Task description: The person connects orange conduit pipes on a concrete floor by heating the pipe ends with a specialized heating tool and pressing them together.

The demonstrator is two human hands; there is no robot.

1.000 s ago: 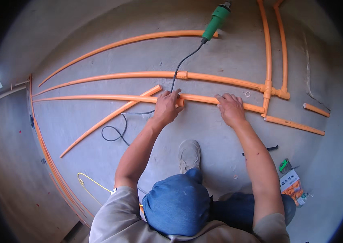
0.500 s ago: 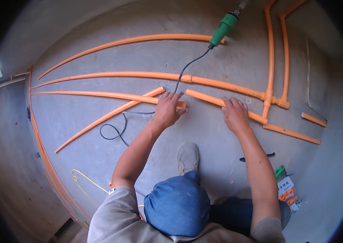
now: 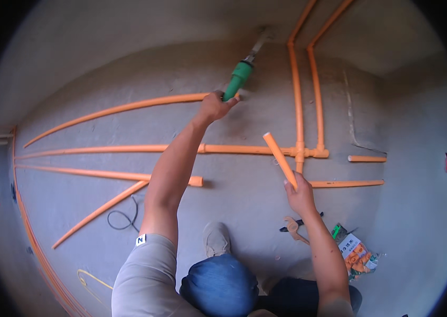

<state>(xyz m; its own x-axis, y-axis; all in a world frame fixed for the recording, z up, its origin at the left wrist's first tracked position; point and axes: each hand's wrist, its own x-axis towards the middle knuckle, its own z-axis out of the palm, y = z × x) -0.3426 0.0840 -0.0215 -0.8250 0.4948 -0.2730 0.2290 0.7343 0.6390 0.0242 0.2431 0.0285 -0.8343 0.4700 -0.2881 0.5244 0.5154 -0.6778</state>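
My left hand (image 3: 216,107) is raised at the far side, its fingers wrapped round the cord end of a green-handled pipe welding tool (image 3: 239,78). The tool's metal stem points away from me toward the wall, and its tip is hard to make out. In my right hand (image 3: 300,196), closed round its lower part, is a short orange pipe (image 3: 278,154), tilted with its open end up and to the left. Behind it run a joined orange pipe (image 3: 250,149) and a tee fitting (image 3: 300,151).
Loose orange pipes (image 3: 102,174) lie at the left, near a looped black cord (image 3: 122,220). A bag of orange fittings (image 3: 358,256) and a black-handled tool (image 3: 293,227) are beside my right forearm. Two pipes (image 3: 296,90) climb the far wall.
My left hand has left the pipes and reached up to the welding tool's handle. My right hand has lifted the short pipe off the floor and tilted it. The view has shifted.
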